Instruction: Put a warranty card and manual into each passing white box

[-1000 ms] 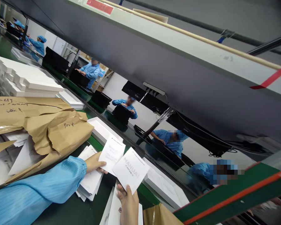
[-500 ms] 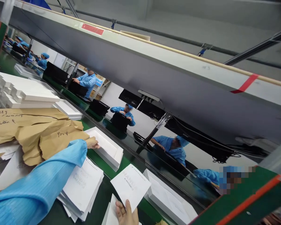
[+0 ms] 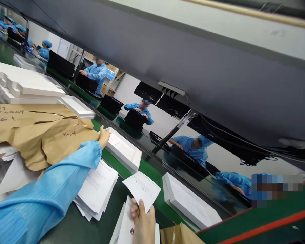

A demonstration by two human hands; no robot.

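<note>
My left hand (image 3: pixel 103 135), in a blue sleeve, reaches out to the near corner of an open white box (image 3: pixel 128 154) on the green belt. Its fingers are closed on a white leaflet (image 3: pixel 114 139) that lies inside the box. My right hand (image 3: pixel 142 222) is at the bottom edge and pinches a white manual leaflet (image 3: pixel 142 185), held up above the belt. A stack of white leaflets (image 3: pixel 98 189) lies under my left forearm. Another stack of leaflets (image 3: pixel 123 227) lies beneath my right hand.
A second open white box (image 3: pixel 190 203) sits to the right on the belt. Crumpled brown wrapping paper (image 3: pixel 40 132) lies to the left, with stacked white boxes (image 3: pixel 27 86) behind it. Several people in blue work across the line, under a low grey overhead shelf (image 3: pixel 193 51).
My left hand carried its leaflet from beside the manual out to the white box. My right hand stayed low, still holding the manual. The view tilted slightly.
</note>
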